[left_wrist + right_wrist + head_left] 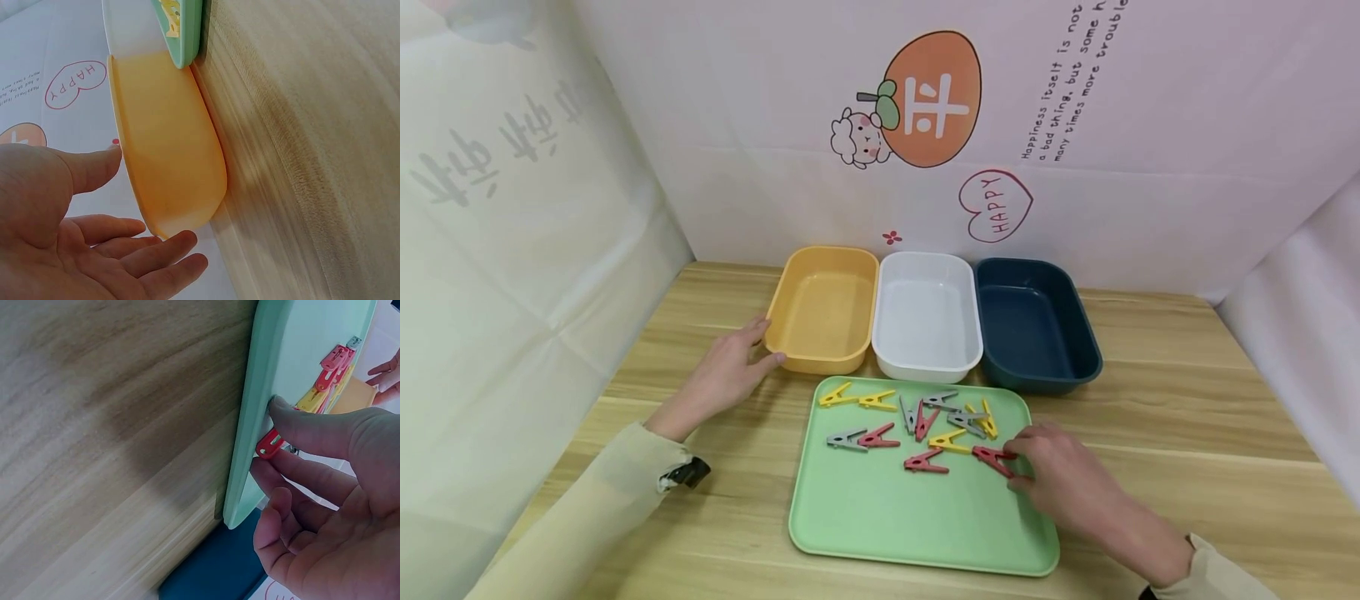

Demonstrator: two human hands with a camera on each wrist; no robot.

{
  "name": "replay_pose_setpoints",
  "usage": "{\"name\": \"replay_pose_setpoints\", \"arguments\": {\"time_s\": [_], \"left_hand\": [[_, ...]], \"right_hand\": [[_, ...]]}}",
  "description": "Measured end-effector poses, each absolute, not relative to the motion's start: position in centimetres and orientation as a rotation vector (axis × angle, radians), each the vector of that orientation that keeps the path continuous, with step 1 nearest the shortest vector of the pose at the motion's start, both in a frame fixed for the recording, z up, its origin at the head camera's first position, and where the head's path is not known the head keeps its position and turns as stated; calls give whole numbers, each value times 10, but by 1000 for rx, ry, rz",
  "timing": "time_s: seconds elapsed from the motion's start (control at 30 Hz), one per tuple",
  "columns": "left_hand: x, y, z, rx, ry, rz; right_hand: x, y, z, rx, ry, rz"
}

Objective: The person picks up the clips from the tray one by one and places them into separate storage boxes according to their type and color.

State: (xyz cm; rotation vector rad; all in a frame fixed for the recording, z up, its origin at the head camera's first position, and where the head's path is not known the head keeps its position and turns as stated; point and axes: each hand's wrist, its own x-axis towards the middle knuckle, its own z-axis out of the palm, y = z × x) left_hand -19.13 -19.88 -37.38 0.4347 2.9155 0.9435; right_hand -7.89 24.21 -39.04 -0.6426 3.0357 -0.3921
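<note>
My right hand (1063, 475) reaches over the right side of the green tray (917, 525). Its thumb and forefinger pinch a red clothespin (270, 444), which lies low over the tray. To its left on the tray lie several more clothespins: red ones such as this clothespin (927, 462), yellow ones like this clothespin (950, 442), and grey ones like this clothespin (847, 439). My left hand (733, 367) rests at the near left corner of the yellow bin (823, 312), thumb and fingers spread loosely at its rim.
A white bin (925, 321) and a dark blue bin (1030, 321) stand to the right of the yellow one, side by side behind the tray. A printed white cloth (775, 125) hangs behind them. Everything stands on a wooden table (1187, 400).
</note>
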Motion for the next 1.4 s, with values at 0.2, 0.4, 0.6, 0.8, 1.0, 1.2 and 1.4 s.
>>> {"name": "replay_pose_setpoints", "arguments": {"time_s": [0.2,0.4,0.6,0.8,1.0,1.2,1.4], "left_hand": [[-190,-200,-376,442,2914,964],[-190,-201,-378,415,2909,975],[-189,-201,-379,412,2913,980],[-188,-200,-381,422,2923,1009],[-190,-201,-382,468,2928,1058],[-191,-201,-383,474,2930,1069],[-195,-202,-383,475,2948,1059]], "right_hand": [[-79,242,-391,-610,3018,-404],[-77,242,-389,-552,3013,-440],[-76,242,-388,-554,3026,-493],[-78,242,-383,-594,3060,-533],[-80,239,-376,-620,3068,-572],[-84,236,-368,-577,3029,-667],[-90,229,-358,-549,2977,-784]]}}
